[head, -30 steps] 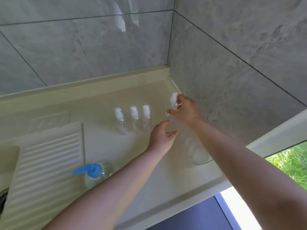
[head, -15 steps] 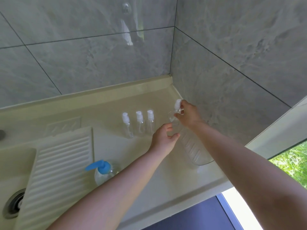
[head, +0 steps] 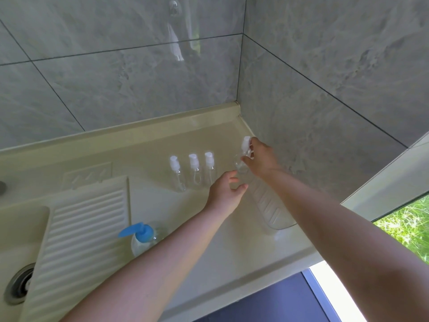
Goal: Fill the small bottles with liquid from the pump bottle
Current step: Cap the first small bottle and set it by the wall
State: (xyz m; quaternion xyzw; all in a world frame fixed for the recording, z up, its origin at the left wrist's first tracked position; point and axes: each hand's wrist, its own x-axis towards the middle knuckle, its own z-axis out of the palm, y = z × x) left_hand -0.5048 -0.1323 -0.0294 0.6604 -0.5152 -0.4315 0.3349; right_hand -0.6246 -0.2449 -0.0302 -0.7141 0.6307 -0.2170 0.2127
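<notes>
Right hand up at the far right corner of the counter, fingers pinched on the neck of the fourth small bottle, just under its white cap; bottle clear and hard to read, looks empty. Left hand just beside it, fingers spread and curled, nothing in them, closing toward the bottle's body but not plainly touching. Three more small bottles upright in a row along the back of the counter, just left of the hands, caps on, all seemingly empty. Pump bottle with blue head well apart near the front edge, beside the ribbed washboard, untouched. Step in hand, by the look of it: picking out the first bottle and getting ready to open it, no filling begun. Next move likely calls for the left hand to steady the body while the right twists the cap off, then bringing the open mouth under the pump spout. Narrow mouth, clear light plastic, so a firm hold and careful aim needed to avoid a spill
</notes>
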